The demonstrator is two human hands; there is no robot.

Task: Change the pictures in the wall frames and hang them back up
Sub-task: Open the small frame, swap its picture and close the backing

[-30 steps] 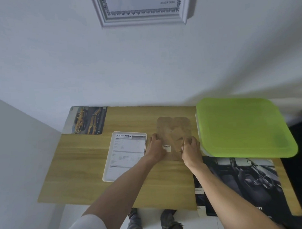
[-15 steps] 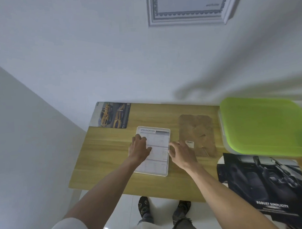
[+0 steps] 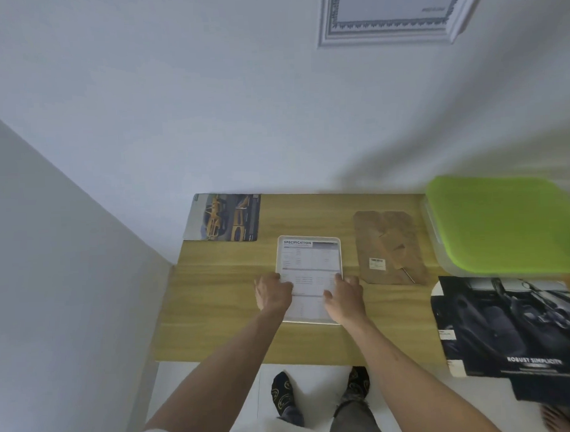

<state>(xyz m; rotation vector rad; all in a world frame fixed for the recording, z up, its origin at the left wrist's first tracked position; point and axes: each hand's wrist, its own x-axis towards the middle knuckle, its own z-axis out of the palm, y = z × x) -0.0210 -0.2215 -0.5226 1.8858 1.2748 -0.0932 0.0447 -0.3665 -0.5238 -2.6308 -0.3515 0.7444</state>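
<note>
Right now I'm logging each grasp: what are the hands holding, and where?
The white frame, flat on the table: left hand at its left edge, right hand at its right edge.

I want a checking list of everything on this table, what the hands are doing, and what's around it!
Surface: wooden table, against a white wall.
Job's things: white frame lying flat, showing a SPECIFICATION sheet; brown backing board beside it, apart; yellow-car picture at the far left; dark car-interior poster overhanging the near right edge; another frame on the wall.
Clutter: green-lidded plastic box.
Hands: left hand and right hand rest on the white frame's side edges.
Cables: nothing seen.
Surroundings: white floor, socked feet.
</note>
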